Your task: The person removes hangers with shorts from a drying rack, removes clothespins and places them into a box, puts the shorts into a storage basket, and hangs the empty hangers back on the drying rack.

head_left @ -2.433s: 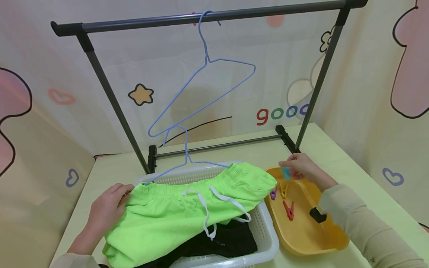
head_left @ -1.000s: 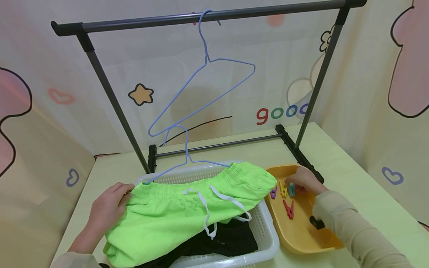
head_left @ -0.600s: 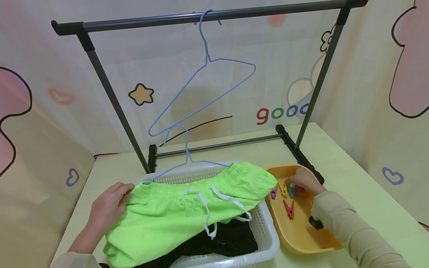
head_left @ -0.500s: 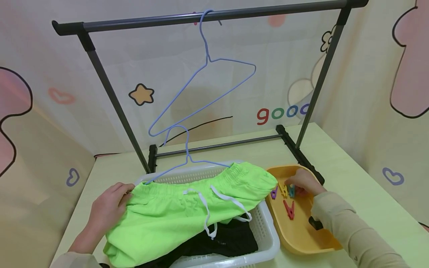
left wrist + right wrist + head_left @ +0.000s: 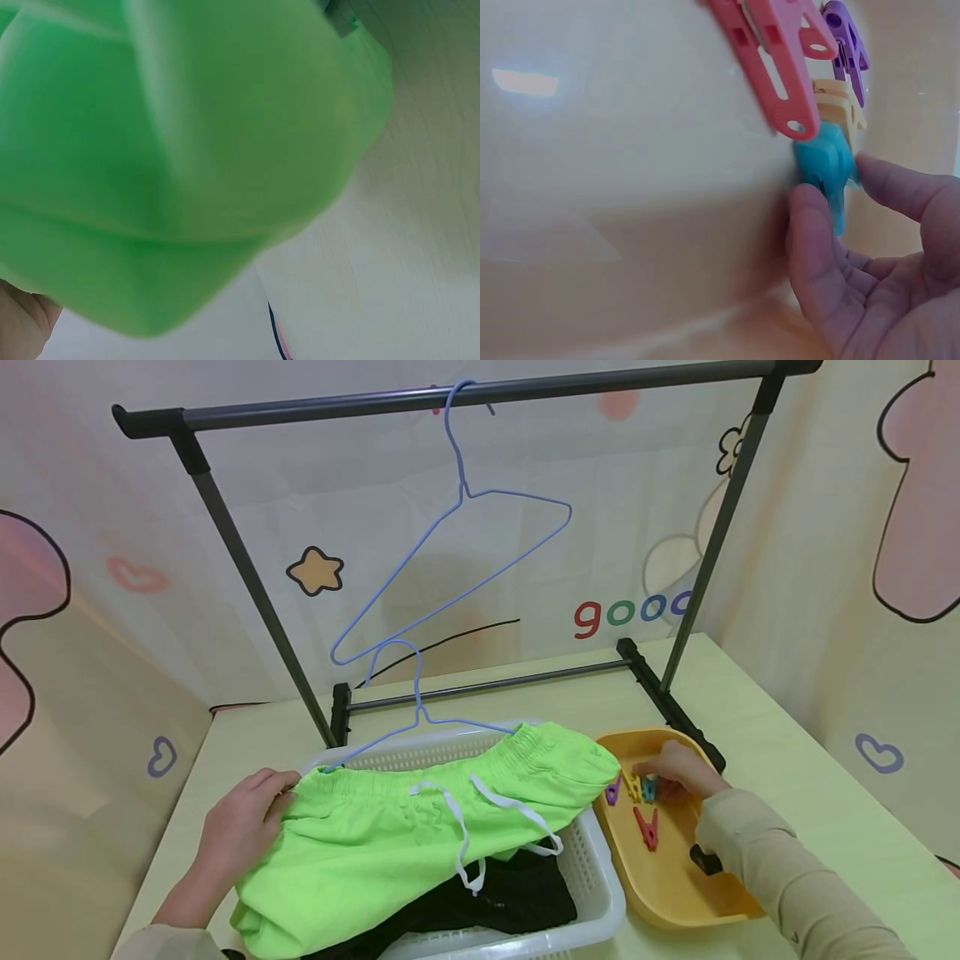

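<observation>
My left hand (image 5: 243,822) grips the left end of the waistband of bright green shorts (image 5: 390,835), which have white drawstrings. A blue wire hanger (image 5: 418,718) runs into the waistband. Green fabric (image 5: 187,150) fills much of the left wrist view and hides most of that hand. In the yellow tray (image 5: 675,893), my right hand (image 5: 682,767) has thumb and forefinger on either side of a blue clothespin (image 5: 823,161). Right beside that clothespin lies a yellow one (image 5: 840,105). Red (image 5: 647,829) and purple (image 5: 613,790) clothespins lie near them.
Beneath the shorts stands a white basket (image 5: 600,893) with black cloth (image 5: 517,893) in it. Behind rises a black rack (image 5: 337,406), a bare blue hanger (image 5: 457,506) hooked over its bar. A small black object (image 5: 705,860) shows by the right cuff.
My right hand has lowered the blue clothespin from above the tray's far end into the tray, then shifted it slightly left against the yellow one. My left hand and the shorts stay put.
</observation>
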`<state>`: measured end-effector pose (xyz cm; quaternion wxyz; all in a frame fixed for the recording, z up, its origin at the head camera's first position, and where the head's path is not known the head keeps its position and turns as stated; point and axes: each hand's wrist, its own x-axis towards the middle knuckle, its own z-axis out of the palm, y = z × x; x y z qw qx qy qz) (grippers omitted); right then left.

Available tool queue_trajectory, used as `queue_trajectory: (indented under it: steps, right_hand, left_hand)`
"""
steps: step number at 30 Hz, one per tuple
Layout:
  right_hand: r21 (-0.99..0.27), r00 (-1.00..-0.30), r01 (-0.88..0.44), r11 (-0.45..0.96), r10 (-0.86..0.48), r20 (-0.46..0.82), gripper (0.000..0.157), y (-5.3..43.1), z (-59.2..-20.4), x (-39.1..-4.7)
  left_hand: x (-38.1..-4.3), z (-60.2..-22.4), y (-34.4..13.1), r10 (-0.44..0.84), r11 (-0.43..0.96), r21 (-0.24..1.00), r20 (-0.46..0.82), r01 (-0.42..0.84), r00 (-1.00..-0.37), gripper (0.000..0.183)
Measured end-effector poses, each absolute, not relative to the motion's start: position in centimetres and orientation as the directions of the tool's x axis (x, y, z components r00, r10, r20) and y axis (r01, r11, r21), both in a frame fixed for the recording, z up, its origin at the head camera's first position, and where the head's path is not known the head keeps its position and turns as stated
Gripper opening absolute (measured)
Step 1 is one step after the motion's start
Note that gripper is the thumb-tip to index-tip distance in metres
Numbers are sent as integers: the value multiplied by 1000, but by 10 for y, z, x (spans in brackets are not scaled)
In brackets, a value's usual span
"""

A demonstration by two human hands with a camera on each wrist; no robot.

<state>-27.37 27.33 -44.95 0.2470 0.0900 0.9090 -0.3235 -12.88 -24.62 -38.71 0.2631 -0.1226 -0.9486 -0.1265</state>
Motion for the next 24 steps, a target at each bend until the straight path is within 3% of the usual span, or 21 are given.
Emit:
queue_trajectory:
  steps: [24]
  right_hand:
    - [-499,-848,330,802,19,-530,38,272,-448,-274]
  left_hand:
    - [-128,-388,-247,172,937,171,533,304,-829,22]
